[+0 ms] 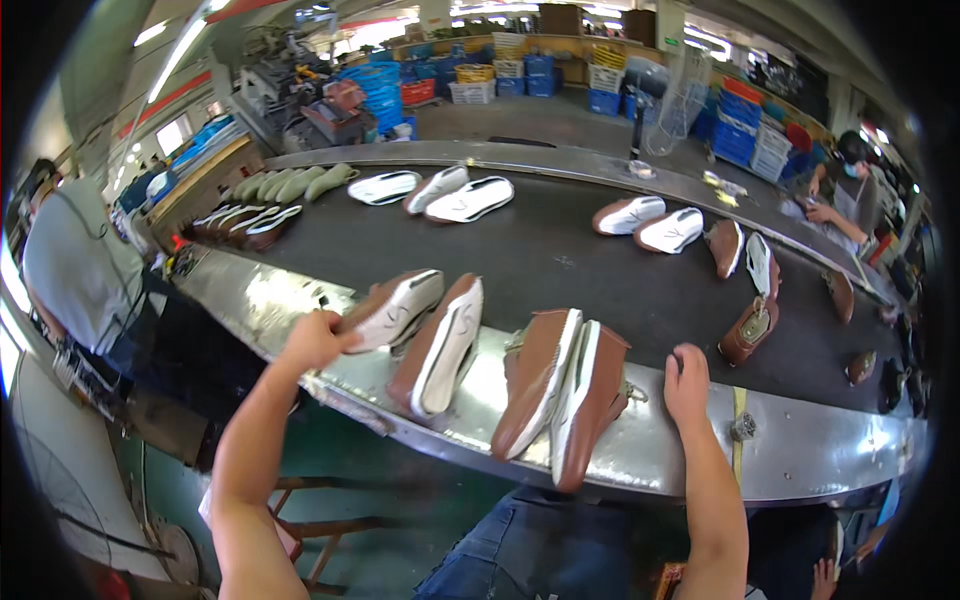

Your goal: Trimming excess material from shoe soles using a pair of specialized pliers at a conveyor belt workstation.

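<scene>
While my left grip (314, 342) pinches one end of a brown shoe (415, 294), dark handwritten strokes (396, 317) mark its pale side; a similar shoe (441, 345) lies just right of it, and my right grip (687, 386), loosely curled and empty, is beside a brown pair (540, 385) on the desk (800, 440).

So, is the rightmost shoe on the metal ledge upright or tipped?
Tipped: the shoe lies on its side, white bottom edge facing left.
</scene>
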Action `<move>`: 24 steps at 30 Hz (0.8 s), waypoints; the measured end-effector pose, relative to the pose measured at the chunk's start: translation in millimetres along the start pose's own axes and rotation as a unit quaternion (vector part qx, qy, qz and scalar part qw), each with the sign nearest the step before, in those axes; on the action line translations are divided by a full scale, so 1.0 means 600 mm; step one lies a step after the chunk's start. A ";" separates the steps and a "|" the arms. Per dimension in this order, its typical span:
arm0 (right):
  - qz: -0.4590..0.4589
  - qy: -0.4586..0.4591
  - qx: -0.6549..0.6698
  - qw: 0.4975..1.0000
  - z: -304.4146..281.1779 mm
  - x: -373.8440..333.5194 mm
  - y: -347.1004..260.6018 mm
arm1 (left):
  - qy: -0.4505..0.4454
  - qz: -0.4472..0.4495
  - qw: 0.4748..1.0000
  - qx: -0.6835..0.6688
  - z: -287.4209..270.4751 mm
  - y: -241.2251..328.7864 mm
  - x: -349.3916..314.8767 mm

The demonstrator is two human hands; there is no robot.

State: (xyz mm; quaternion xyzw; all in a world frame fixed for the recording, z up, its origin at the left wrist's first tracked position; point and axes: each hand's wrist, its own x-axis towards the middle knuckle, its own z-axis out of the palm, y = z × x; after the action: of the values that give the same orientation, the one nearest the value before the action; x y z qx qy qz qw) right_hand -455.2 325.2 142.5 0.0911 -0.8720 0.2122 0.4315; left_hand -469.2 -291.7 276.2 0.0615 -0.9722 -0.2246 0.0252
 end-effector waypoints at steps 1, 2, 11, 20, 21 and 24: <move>0.000 -0.037 0.015 0.999 -0.025 -0.034 -0.047 | 0.005 0.000 1.000 0.000 0.011 -0.027 -0.065; -0.002 -0.074 0.026 0.997 -0.072 -0.074 -0.099 | 0.140 0.069 0.988 0.003 0.047 -0.070 -0.119; 0.060 -0.494 0.022 0.867 -0.483 -0.555 -0.421 | -0.175 -0.088 0.976 -0.094 0.552 -0.209 -0.615; 0.148 -0.561 0.013 0.814 -0.560 -0.710 -0.451 | -0.282 -0.087 0.954 0.047 0.598 -0.184 -0.664; 0.182 -0.554 0.027 0.812 -0.573 -0.726 -0.446 | -0.262 -0.013 0.960 0.099 0.548 -0.146 -0.667; 0.298 -0.606 0.065 0.734 -0.598 -0.701 -0.447 | -0.143 0.042 0.976 0.161 0.411 -0.106 -0.675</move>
State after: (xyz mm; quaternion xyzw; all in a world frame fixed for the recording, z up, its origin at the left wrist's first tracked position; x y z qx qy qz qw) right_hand 149.5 236.5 80.8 -0.0364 -0.9153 0.2861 -0.2813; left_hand -79.5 -188.3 18.5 -0.0092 -0.9908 -0.0708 -0.1150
